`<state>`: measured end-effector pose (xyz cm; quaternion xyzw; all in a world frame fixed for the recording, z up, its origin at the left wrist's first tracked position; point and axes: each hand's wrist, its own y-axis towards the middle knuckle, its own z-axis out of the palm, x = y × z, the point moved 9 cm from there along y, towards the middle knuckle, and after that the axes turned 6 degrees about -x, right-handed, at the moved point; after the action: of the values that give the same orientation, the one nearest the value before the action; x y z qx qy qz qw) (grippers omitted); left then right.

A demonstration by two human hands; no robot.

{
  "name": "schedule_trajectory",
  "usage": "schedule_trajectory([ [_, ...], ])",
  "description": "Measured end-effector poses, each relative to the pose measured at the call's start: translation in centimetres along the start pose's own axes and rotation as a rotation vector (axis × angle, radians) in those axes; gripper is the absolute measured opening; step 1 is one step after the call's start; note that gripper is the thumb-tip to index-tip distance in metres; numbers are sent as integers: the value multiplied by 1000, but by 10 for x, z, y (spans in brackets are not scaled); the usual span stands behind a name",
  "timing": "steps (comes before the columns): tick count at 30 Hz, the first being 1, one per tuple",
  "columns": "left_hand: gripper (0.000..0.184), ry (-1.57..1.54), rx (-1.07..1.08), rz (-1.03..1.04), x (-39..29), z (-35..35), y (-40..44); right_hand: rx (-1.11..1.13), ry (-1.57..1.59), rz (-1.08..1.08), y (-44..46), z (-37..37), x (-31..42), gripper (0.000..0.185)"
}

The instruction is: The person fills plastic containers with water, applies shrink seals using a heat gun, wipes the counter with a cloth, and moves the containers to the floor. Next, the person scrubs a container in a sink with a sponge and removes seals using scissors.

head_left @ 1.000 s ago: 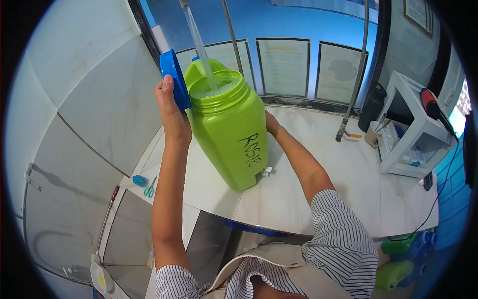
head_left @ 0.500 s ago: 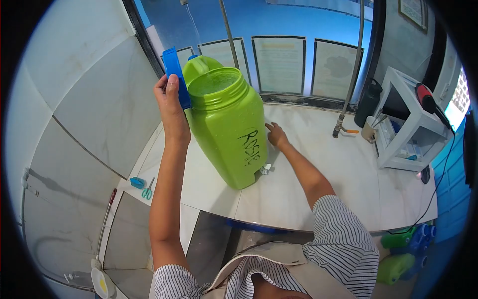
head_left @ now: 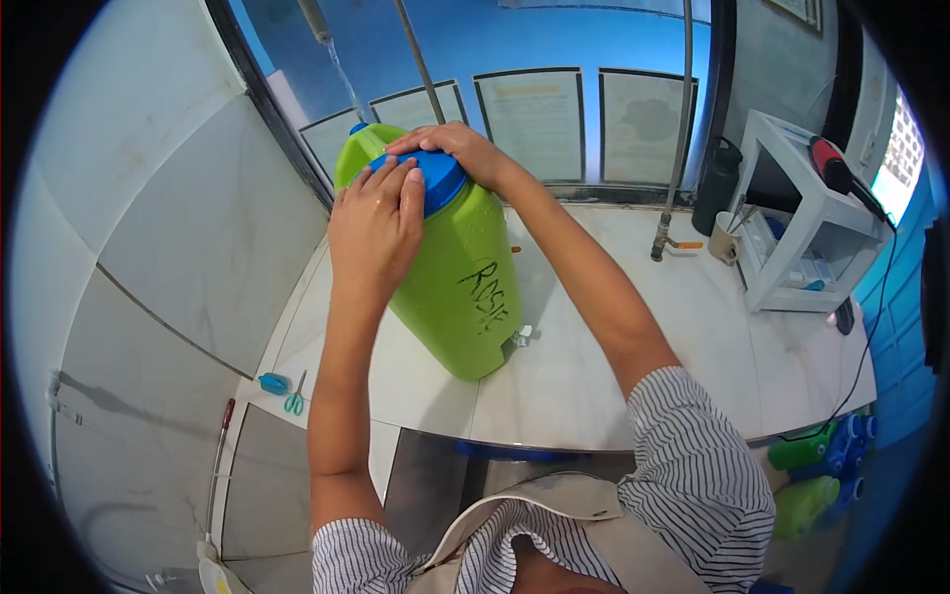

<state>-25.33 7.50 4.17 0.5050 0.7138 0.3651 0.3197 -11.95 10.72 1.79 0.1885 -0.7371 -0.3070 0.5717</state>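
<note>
A large green jug (head_left: 460, 287) with black writing on its side stands on the white counter. The blue lid (head_left: 441, 180) sits over its mouth, covering the opening. My left hand (head_left: 378, 228) is wrapped over the near left side of the lid. Across the lid's top and far right side lies my right hand (head_left: 450, 150), its fingers curved on the rim. A thin stream of water falls from the pipe (head_left: 315, 20) behind the jug's handle.
At right are a white shelf (head_left: 792, 213), a mug (head_left: 724, 241), a dark bottle (head_left: 716, 183) and an upright pipe with an orange-handled valve (head_left: 683, 245). Scissors (head_left: 296, 394) lie at the counter's left. Green and blue jugs (head_left: 807, 505) stand low at right.
The blue lid has gone from beside the jug onto its mouth. My right hand has moved from the counter behind the jug up to the lid. The green jug's opening is now covered.
</note>
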Motion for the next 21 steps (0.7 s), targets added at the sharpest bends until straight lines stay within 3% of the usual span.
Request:
schedule_trajectory([
  [4,39,-11,-8,-85,24,7,1,-137,-249,-57,-18,9,24,38],
  [6,41,-488,135,-73,62,24,10,-483,-996,-78,-50,19,67,39],
  [7,41,-490,141,-87,82,31,12,-473,-992,-66,-55,27,67,39],
  [9,44,-308,42,138,91,27,14,-609,-1272,-204,-67,40,89,37],
  [10,44,-308,45,134,85,19,9,-606,-1269,-201,-61,33,85,37],
  [12,53,-571,99,-532,112,22,-9,-543,-851,-35,-23,-20,48,41],
  [13,53,-577,98,-527,107,30,-12,-510,-647,41,-15,-32,34,44],
  [17,71,-586,-140,-576,124,52,-25,-444,-679,93,-34,-2,37,45],
  [19,76,-968,259,-776,125,67,-26,-588,-836,159,-68,8,74,40],
  [21,80,-910,201,-714,87,40,-29,-478,-840,219,-33,-30,37,41],
])
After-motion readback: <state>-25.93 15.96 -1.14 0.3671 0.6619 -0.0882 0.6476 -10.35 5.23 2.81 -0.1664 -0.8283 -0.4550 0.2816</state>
